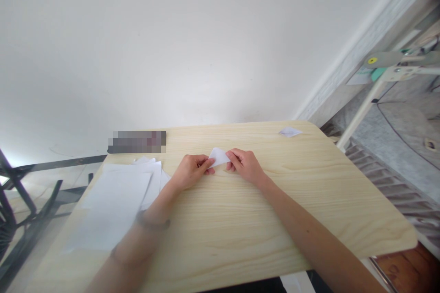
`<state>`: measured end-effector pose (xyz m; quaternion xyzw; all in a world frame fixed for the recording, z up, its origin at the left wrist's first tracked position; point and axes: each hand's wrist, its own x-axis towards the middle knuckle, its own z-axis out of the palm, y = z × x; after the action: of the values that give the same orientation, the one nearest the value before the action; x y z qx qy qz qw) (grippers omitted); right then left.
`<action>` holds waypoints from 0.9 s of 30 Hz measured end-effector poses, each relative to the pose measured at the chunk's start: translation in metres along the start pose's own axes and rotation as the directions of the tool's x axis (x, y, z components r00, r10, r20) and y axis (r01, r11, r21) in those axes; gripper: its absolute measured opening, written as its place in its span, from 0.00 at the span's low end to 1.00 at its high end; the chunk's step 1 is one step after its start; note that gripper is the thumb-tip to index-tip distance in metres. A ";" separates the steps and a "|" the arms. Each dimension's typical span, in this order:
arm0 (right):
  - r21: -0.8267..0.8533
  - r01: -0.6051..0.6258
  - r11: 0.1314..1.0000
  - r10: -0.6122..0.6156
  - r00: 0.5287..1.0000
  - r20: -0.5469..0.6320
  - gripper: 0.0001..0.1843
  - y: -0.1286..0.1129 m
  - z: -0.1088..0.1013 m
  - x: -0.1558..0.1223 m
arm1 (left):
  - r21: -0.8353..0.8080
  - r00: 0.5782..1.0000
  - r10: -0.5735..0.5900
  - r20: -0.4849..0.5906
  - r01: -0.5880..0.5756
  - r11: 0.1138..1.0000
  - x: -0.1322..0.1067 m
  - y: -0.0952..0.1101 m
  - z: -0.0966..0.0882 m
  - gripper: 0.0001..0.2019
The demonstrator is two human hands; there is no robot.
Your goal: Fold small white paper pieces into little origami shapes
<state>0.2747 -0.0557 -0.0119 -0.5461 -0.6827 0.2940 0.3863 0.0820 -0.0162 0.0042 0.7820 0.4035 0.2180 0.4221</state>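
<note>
A small folded piece of white paper is held just above the light wooden table, near its far middle. My left hand pinches the paper's left side with closed fingers. My right hand pinches its right side, fingers curled together. Both forearms reach in from the near edge.
A stack of white paper sheets lies on the table's left part. A small folded paper shape rests at the far right corner. A blurred dark object sits at the far left edge. A white wall stands behind; a grey mat and frame lie to the right.
</note>
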 end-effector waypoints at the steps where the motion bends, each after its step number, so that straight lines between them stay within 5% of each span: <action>1: -0.004 0.000 1.000 0.000 1.000 -0.001 0.18 0.000 0.000 0.000 | 0.008 1.000 -0.003 0.002 0.003 1.000 0.000 0.001 0.000 0.21; 9: -0.040 0.061 0.997 -0.058 0.996 0.061 0.15 -0.001 -0.001 -0.001 | -0.048 0.995 0.008 0.097 -0.003 0.999 -0.004 0.005 -0.002 0.21; 21: -0.035 0.080 0.996 -0.075 0.990 0.122 0.15 -0.004 -0.002 -0.001 | 0.066 0.998 0.062 -0.022 -0.060 0.996 -0.003 0.002 0.004 0.20; 27: -0.051 0.100 0.994 -0.091 0.983 0.158 0.16 -0.006 -0.002 -0.001 | 0.076 0.996 0.071 0.059 -0.075 0.994 -0.001 0.004 -0.001 0.21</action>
<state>0.2732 -0.0581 -0.0065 -0.4992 -0.7444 0.2968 0.3296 0.0821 -0.0180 0.0078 0.8180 0.3708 0.1950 0.3941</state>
